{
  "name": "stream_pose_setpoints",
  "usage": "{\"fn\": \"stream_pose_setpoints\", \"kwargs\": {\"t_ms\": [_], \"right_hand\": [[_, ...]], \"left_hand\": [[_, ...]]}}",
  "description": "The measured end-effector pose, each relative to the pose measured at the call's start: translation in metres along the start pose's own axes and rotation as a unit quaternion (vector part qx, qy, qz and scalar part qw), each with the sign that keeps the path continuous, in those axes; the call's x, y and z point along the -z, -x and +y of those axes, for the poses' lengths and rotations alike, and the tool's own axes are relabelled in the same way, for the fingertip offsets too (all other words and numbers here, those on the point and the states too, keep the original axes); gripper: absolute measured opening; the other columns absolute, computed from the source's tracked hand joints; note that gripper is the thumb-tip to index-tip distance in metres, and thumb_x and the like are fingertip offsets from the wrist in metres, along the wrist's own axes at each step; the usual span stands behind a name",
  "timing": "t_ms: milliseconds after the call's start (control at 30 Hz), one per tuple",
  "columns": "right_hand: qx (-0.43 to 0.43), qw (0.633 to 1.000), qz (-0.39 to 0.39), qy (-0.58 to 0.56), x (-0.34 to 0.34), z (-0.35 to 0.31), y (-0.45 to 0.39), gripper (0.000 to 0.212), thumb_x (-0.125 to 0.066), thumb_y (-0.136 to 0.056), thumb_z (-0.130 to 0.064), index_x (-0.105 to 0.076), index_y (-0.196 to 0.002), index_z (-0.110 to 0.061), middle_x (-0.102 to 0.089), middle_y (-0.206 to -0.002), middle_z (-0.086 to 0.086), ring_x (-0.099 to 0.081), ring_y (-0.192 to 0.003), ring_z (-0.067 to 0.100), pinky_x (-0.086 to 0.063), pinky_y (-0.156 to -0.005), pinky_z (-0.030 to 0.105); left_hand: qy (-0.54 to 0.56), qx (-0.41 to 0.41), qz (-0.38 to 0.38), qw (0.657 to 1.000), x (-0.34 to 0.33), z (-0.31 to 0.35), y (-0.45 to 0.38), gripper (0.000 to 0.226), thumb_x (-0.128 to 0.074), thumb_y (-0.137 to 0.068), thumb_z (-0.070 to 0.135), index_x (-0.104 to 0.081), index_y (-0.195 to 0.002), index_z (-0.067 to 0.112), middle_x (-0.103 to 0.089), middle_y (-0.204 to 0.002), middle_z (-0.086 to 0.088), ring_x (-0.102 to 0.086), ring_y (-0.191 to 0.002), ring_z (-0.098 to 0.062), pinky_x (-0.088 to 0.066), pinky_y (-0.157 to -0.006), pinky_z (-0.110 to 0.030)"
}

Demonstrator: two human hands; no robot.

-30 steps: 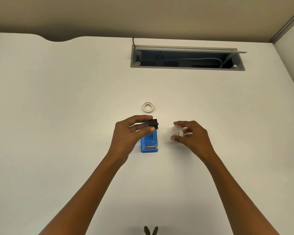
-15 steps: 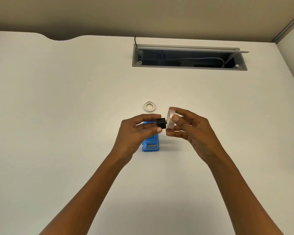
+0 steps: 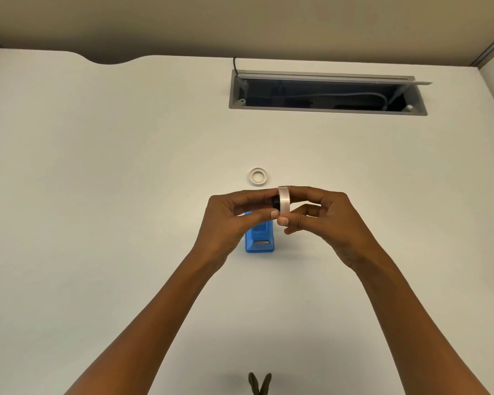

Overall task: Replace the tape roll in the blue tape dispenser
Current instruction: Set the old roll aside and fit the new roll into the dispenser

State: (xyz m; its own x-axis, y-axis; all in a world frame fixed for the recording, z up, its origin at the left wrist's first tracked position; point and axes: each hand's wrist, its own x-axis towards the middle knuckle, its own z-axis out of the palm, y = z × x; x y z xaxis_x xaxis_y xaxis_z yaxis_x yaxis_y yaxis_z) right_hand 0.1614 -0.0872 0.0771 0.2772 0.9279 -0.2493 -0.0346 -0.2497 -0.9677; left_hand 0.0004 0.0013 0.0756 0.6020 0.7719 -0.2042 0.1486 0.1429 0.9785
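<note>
**Q:** What's the setting?

**A:** White desk [image 3: 97, 195] fills the view, seen from above, with a tan wall behind it. At the near edge, a small dark forked object [image 3: 259, 383] pokes into view; what it is cannot be told.

**Q:** And the hands?

**A:** Two bare forearms reach forward and meet over the middle of the desk. The left hand [image 3: 228, 220] pinches a small black hub [image 3: 275, 201] between thumb and fingers. The right hand [image 3: 325, 220] pinches a clear tape roll [image 3: 283, 202], held on edge, thumb below and fingers above. Hub and roll touch; whether the hub sits inside the roll cannot be told.

**Q:** Where's the dispenser?

**A:** Under the hands, on the desk. It is blue [image 3: 259, 240], partly hidden by the left fingers, its near end showing.

**Q:** Anything farther back?

**A:** Just beyond the hands lies an empty white tape core [image 3: 258, 176], flat. Farther still, a grey cable hatch [image 3: 325, 109] stands open, with cables inside.
</note>
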Motion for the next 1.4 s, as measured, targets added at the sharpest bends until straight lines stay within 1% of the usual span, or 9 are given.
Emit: {"fn": "stream_pose_setpoints", "kwargs": {"t_ms": [133, 300, 433, 567, 700, 933, 1033, 1267, 1400], "right_hand": [[-0.003, 1.000, 0.001, 0.000, -0.001, -0.003, 0.000, 0.048, -0.086, -0.057, -0.028, -0.072, -0.103, -0.023, -0.075, -0.094, -0.001, -0.072, -0.074, 0.022, -0.059, -0.069, 0.030], [0.005, 1.000, 0.022, 0.009, -0.005, -0.002, -0.003, 0.050, -0.085, -0.055, -0.027, -0.073, -0.103, -0.020, -0.071, -0.099, 0.000, -0.071, -0.070, 0.020, -0.056, -0.062, 0.022], [0.008, 0.998, 0.027, 0.058, -0.009, 0.005, -0.002, 0.061, -0.086, -0.062, -0.015, -0.063, -0.117, -0.029, -0.070, -0.101, -0.003, -0.069, -0.078, 0.010, -0.057, -0.072, 0.022], [0.018, 0.999, 0.027, 0.013, -0.010, 0.014, 0.005, 0.033, -0.071, -0.080, -0.007, -0.064, -0.110, -0.021, -0.073, -0.103, 0.001, -0.071, -0.090, 0.014, -0.058, -0.079, 0.026], [0.022, 0.997, 0.037, 0.063, -0.010, 0.026, 0.014, 0.037, -0.068, -0.079, 0.004, -0.069, -0.106, -0.021, -0.073, -0.101, 0.001, -0.073, -0.081, 0.017, -0.059, -0.081, 0.034], [0.162, 0.961, 0.082, 0.208, -0.010, 0.029, 0.011, 0.033, -0.078, -0.072, -0.002, -0.072, -0.104, -0.011, -0.073, -0.093, 0.002, -0.070, -0.078, 0.009, -0.058, -0.074, 0.023], [0.200, 0.946, 0.088, 0.241, -0.012, 0.029, 0.001, 0.033, -0.078, -0.073, -0.003, -0.071, -0.105, -0.007, -0.074, -0.093, 0.006, -0.070, -0.082, 0.010, -0.057, -0.078, 0.020], [0.202, 0.943, 0.081, 0.252, -0.016, 0.038, -0.010, 0.032, -0.071, -0.075, 0.005, -0.069, -0.106, -0.007, -0.071, -0.090, -0.003, -0.069, -0.082, 0.006, -0.056, -0.076, 0.015], [0.192, 0.938, 0.069, 0.279, -0.014, 0.043, -0.014, 0.032, -0.071, -0.074, 0.001, -0.067, -0.104, -0.008, -0.073, -0.088, 0.000, -0.071, -0.078, 0.011, -0.058, -0.075, 0.021]], "left_hand": [[0.012, -0.003, 0.005, 1.000, 0.001, -0.002, -0.001, 0.029, -0.076, -0.072, 0.008, -0.073, -0.099, 0.018, -0.076, -0.094, 0.003, -0.071, -0.090, -0.015, -0.056, -0.086, -0.027], [0.000, -0.006, 0.009, 1.000, 0.000, -0.004, 0.000, 0.030, -0.072, -0.076, 0.008, -0.071, -0.105, 0.014, -0.075, -0.102, -0.002, -0.069, -0.097, -0.014, -0.053, -0.092, -0.032], [-0.003, 0.015, 0.031, 0.999, -0.001, -0.010, 0.004, 0.028, -0.073, -0.077, 0.010, -0.072, -0.102, 0.023, -0.075, -0.098, 0.003, -0.069, -0.096, -0.011, -0.052, -0.092, -0.032], [0.005, 0.029, 0.051, 0.998, 0.003, -0.019, 0.009, 0.029, -0.074, -0.075, 0.010, -0.072, -0.102, 0.020, -0.074, -0.102, 0.000, -0.069, -0.095, -0.013, -0.053, -0.088, -0.030], [0.007, 0.038, 0.045, 0.998, 0.000, -0.029, 0.017, 0.026, -0.074, -0.075, 0.008, -0.073, -0.098, 0.019, -0.072, -0.101, 0.000, -0.070, -0.091, -0.013, -0.054, -0.082, -0.022], [-0.001, 0.028, 0.039, 0.999, -0.003, -0.034, 0.013, 0.025, -0.072, -0.076, 0.005, -0.074, -0.099, 0.015, -0.074, -0.097, 0.001, -0.069, -0.089, -0.009, -0.052, -0.078, -0.016], [-0.033, 0.007, 0.045, 0.998, 0.002, -0.029, 0.006, 0.025, -0.072, -0.077, 0.006, -0.072, -0.102, 0.011, -0.073, -0.100, -0.005, -0.068, -0.094, -0.013, -0.053, -0.087, -0.027], [-0.166, -0.038, -0.003, 0.985, 0.008, -0.027, 0.000, 0.037, -0.067, -0.082, 0.004, -0.063, -0.118, 0.012, -0.064, -0.115, -0.002, -0.059, -0.102, -0.012, -0.048, -0.082, -0.008], [-0.229, -0.042, -0.014, 0.972, 0.009, -0.037, -0.004, 0.047, -0.072, -0.078, 0.012, -0.059, -0.123, 0.017, -0.060, -0.122, -0.001, -0.054, -0.105, -0.013, -0.046, -0.079, -0.013]]}}
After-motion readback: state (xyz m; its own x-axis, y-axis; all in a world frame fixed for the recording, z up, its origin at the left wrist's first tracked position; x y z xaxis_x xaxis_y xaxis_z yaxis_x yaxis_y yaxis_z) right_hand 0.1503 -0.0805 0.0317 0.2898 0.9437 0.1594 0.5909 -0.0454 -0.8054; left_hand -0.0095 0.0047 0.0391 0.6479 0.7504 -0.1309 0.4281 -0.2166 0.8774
